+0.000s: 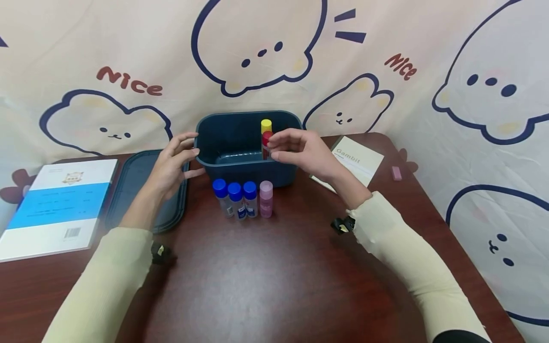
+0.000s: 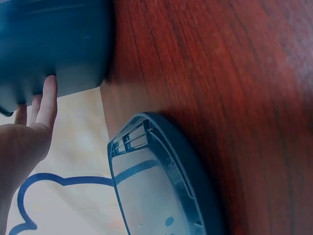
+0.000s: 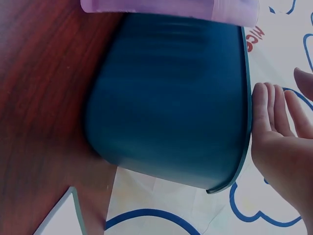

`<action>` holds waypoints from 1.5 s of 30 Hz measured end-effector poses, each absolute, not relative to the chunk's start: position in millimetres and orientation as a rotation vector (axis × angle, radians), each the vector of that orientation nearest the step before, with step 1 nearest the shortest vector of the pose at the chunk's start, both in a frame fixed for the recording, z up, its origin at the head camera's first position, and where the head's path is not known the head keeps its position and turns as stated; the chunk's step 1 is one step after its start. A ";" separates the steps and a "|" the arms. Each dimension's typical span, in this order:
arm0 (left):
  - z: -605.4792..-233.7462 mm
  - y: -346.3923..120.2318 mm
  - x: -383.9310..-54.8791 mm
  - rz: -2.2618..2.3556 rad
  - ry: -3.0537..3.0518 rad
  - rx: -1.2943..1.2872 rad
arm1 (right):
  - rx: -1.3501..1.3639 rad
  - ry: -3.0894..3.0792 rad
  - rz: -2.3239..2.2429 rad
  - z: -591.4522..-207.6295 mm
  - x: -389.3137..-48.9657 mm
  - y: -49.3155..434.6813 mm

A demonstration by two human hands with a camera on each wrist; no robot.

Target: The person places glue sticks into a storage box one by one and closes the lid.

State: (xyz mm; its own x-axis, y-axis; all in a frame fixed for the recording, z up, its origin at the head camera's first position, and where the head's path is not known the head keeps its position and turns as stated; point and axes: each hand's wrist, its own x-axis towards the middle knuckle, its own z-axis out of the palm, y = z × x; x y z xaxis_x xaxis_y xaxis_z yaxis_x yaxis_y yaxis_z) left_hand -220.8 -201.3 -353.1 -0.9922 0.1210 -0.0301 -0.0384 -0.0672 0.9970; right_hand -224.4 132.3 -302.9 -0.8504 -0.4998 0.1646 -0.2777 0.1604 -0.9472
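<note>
A dark blue bin (image 1: 253, 172) stands at the back of the table. My left hand (image 1: 168, 164) is at its left end, fingers extended; in the left wrist view the fingertips (image 2: 50, 88) touch the bin wall (image 2: 58, 49). Over the bin's right half is my right hand (image 1: 305, 151), its fingertips right at the red cap (image 1: 267, 138) of a bottle inside. The right wrist view shows its fingers (image 3: 261, 105) fairly straight, with the thumb apart from them. A yellow-capped bottle (image 1: 266, 125) stands behind the red-capped one.
Before the bin stand three clear bottles with blue caps (image 1: 235, 191) and a pink bottle (image 1: 266, 202). A dark blue lid (image 1: 171, 216) and a blue-and-white book (image 1: 55, 205) lie left. Right are a "Gambit" notebook (image 1: 362, 159) and a small pink block (image 1: 396, 173). A printed cloth hangs behind.
</note>
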 end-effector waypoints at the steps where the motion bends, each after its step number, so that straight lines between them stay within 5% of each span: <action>1: -353.0 -201.5 -220.8 2.214 2.070 0.091 | -0.783 2.226 -1.769 -303.7 -222.3 132.7; 12: -355.5 -202.2 -220.0 2.194 2.071 0.077 | -0.978 2.092 -1.699 -318.6 -210.3 137.2; 45: -353.1 -201.2 -220.8 2.218 2.050 0.082 | -0.899 2.083 -1.593 -352.3 -201.8 129.6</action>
State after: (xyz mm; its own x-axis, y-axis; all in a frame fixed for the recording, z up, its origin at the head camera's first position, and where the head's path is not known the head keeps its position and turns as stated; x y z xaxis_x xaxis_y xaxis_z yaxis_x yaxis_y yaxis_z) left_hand -220.8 -201.2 -353.1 -0.9914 0.1244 -0.0413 -0.0509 -0.0754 0.9959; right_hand -201.8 129.6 -352.3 -0.7294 -0.6783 0.0886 -0.2631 0.1586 -0.9516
